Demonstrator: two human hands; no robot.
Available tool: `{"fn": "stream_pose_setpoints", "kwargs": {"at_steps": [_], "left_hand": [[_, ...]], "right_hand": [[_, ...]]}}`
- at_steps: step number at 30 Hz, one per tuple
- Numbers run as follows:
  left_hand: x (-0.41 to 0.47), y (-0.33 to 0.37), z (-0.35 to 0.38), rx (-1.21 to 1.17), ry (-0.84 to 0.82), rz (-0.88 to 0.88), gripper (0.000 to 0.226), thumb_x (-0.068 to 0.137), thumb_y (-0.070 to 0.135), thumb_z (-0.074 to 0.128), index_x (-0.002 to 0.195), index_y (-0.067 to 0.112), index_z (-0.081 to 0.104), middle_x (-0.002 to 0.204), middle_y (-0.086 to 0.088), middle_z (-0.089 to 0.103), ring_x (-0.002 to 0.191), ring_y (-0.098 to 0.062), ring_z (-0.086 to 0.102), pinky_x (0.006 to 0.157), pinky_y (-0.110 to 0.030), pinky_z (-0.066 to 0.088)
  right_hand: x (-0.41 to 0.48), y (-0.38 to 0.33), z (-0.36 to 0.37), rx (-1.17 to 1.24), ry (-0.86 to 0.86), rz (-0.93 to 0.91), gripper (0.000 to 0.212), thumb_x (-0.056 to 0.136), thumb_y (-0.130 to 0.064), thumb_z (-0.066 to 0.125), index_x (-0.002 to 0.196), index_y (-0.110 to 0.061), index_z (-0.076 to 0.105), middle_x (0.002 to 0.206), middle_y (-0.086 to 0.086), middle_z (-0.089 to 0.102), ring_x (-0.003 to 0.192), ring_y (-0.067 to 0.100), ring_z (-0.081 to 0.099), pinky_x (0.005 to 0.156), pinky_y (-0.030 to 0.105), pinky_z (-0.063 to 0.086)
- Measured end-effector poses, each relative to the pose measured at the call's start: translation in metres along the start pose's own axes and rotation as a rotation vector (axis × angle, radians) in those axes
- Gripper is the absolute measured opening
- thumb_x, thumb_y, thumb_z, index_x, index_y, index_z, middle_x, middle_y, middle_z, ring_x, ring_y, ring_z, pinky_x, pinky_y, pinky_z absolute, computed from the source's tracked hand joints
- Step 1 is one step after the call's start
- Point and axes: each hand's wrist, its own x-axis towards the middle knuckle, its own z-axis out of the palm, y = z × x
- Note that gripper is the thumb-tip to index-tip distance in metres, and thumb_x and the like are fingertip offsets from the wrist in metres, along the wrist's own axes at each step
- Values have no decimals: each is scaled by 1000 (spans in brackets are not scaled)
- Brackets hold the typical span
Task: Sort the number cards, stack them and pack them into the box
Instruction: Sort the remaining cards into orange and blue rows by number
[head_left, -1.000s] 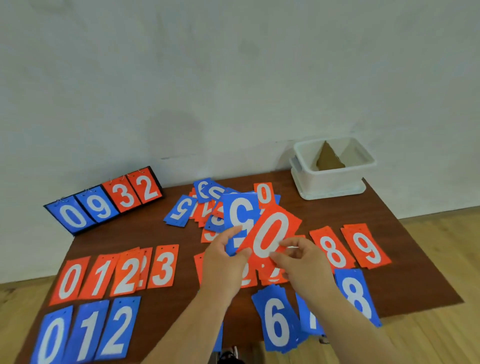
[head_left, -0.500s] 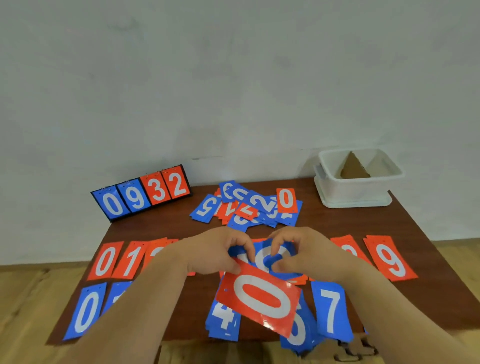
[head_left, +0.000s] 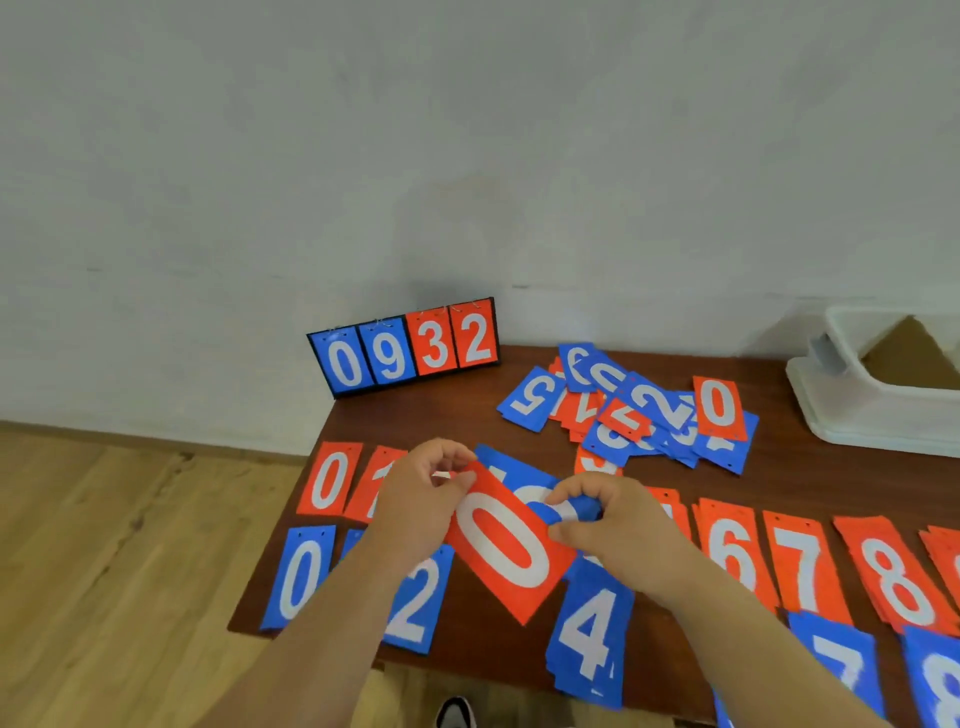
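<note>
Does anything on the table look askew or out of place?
Only the unsorted pile at the far side of the table: cards overlap at odd angles, and its blue 5 lies upside down.

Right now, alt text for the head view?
The left hand pinches a red 0 card and the right hand grips a blue card behind it, above a table. Sorted rows of number cards lie around; an unsorted pile and white box sit beyond.

The brown table (head_left: 436, 410) carries a scoreboard (head_left: 402, 347), a loose card heap (head_left: 644, 410), rows of sorted cards (head_left: 800, 561) and a white box (head_left: 878, 415).
</note>
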Motion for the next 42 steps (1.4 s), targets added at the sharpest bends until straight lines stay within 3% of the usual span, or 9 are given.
{"fn": "stream_pose_setpoints", "kwargs": {"at_steps": [3, 8, 12, 14, 17, 19, 29, 35, 42], "left_hand": [[14, -32, -29, -29, -7, -65, 13, 96, 25, 69, 100, 38, 68, 100, 14, 69, 91, -6, 68, 70, -22, 58], [30, -80, -44, -345, 25, -227, 30, 87, 18, 79, 104, 42, 70, 105, 11, 72, 98, -13, 72, 78, -36, 63], [32, -113, -39, -392, -1, -314, 67, 86, 12, 80, 138, 41, 50, 122, 9, 69, 112, -15, 68, 88, -45, 61], [39, -123, -43, -350, 58, -340, 75, 88, 10, 78, 144, 43, 40, 122, 7, 67, 112, -15, 66, 85, -40, 62], [68, -142, -65, -161, 134, -339, 80, 92, 10, 71, 152, 43, 29, 123, 5, 65, 113, -16, 66, 75, -25, 58], [97, -161, -88, -28, 176, -325, 75, 96, 9, 65, 154, 42, 30, 130, 3, 62, 119, -21, 64, 79, -31, 60], [178, -239, -115, 328, 73, -381, 63, 103, 19, 55, 158, 34, 28, 151, -9, 49, 133, -34, 53, 100, -50, 54], [163, -260, -109, 710, -48, -322, 62, 98, 39, 61, 153, 33, 32, 152, -11, 39, 139, -33, 42, 106, -48, 49], [120, -199, -90, 463, -49, -96, 58, 97, 40, 63, 150, 36, 39, 154, 4, 39, 145, -20, 36, 114, -42, 40]], "right_hand": [[25, -5, 38, 55, 51, 69, 24, 83, -18, 82, 90, -40, 73, 100, -4, 73, 80, 48, 65, 69, 56, 56], [55, -14, 99, 172, 258, 184, 20, 86, -14, 78, 95, -31, 71, 90, -16, 71, 69, 47, 63, 61, 53, 57], [72, -19, 139, 189, 312, 255, 19, 89, -17, 76, 97, -31, 67, 89, -14, 68, 65, 32, 68, 59, 47, 58], [79, -22, 150, 190, 311, 285, 18, 90, -19, 75, 98, -32, 66, 89, -19, 65, 67, 29, 69, 60, 45, 58], [88, -17, 159, 186, 344, 318, 17, 95, -20, 70, 107, -32, 65, 95, -7, 69, 42, 5, 52, 39, 25, 41], [91, -13, 160, 155, 360, 343, 21, 96, -22, 68, 113, -34, 64, 108, -1, 69, 39, 1, 51, 37, 16, 36], [102, 11, 172, 132, 412, 505, 30, 95, -26, 70, 121, -38, 60, 119, -6, 61, 85, 14, 68, 41, 15, 44], [102, 25, 177, 101, 416, 538, 22, 100, -32, 61, 122, -31, 64, 108, -3, 66, 75, 8, 66, 41, 17, 44], [96, 19, 168, 114, 367, 493, 19, 100, -29, 62, 118, -31, 65, 110, -5, 64, 86, 8, 67, 45, 17, 47]]}}
